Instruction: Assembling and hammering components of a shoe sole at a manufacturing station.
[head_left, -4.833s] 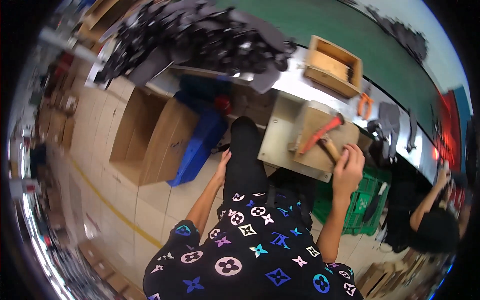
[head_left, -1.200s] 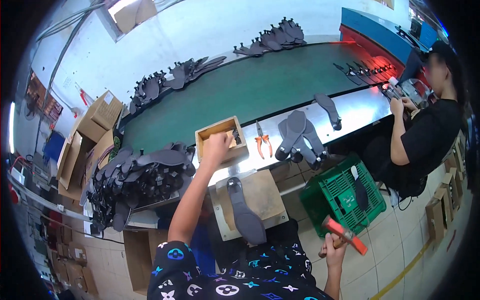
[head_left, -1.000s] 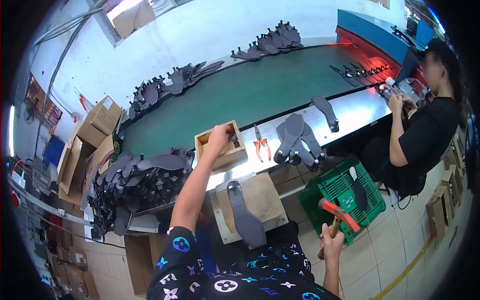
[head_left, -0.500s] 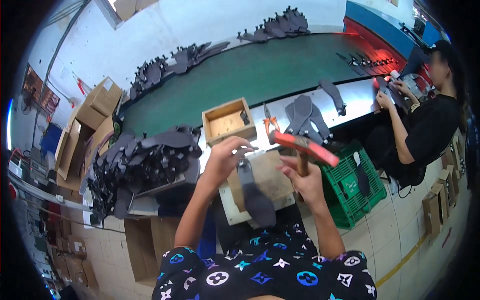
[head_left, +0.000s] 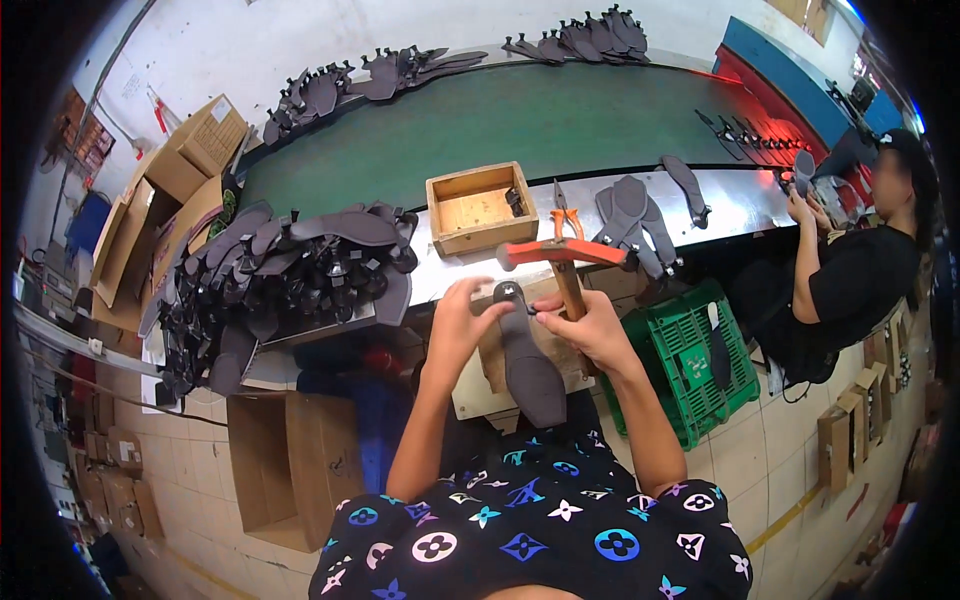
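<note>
A dark grey shoe sole (head_left: 533, 375) lies lengthwise before me, its wide end toward my body and its narrow heel end pointing away. My left hand (head_left: 462, 330) is at the narrow end, thumb against the left edge and fingers curled round it. In my right hand (head_left: 597, 335) is a hammer with a red head (head_left: 590, 252), its wooden handle upright in the palm. The right thumb and forefinger pinch close to the sole's right edge; a small dark bit shows there, too small to name. Under the sole is a wooden board (head_left: 492, 362) on a pale base (head_left: 468, 402).
Beyond the board stand a wooden box (head_left: 480, 205) and orange-handled pliers (head_left: 564, 215). Heeled soles (head_left: 300, 260) are heaped at left, with more soles (head_left: 632, 215) at right. A green crate (head_left: 690, 365) stands beside me. A co-worker (head_left: 850, 240) sits right of the green conveyor (head_left: 450, 125).
My right hand has moved left to the sole's narrow end, and the hammer in it has turned more level. The left thumb has come onto the sole. The whole view has shifted slightly.
</note>
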